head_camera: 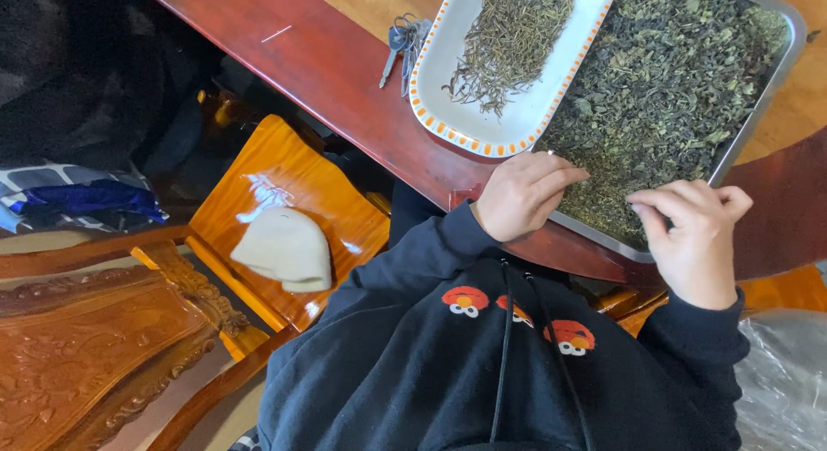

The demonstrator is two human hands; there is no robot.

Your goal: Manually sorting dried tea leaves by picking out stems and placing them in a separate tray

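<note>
A metal tray (758, 115) full of dark green dried leaves (663, 80) lies on a red-brown wooden table (327, 63). My left hand (519, 195) rests at the tray's near edge, its fingers curled together with the tips on the leaves; I cannot see whether it holds any. At the same edge, further right, my right hand (696, 237) is bent, with thumb and forefinger pinched over the leaves. Overlapping the tray's left side is a white oval plate (448, 89) with an orange-dotted rim, holding a pile of thin dried stems (508, 42).
A bunch of keys (401, 44) lies on the table left of the plate. Below the table stands an orange wooden chair (284, 171) with a cream knitted cap (286, 248) on its seat. A carved wooden chair (95, 348) fills the lower left, and clear plastic (784, 373) sits at lower right.
</note>
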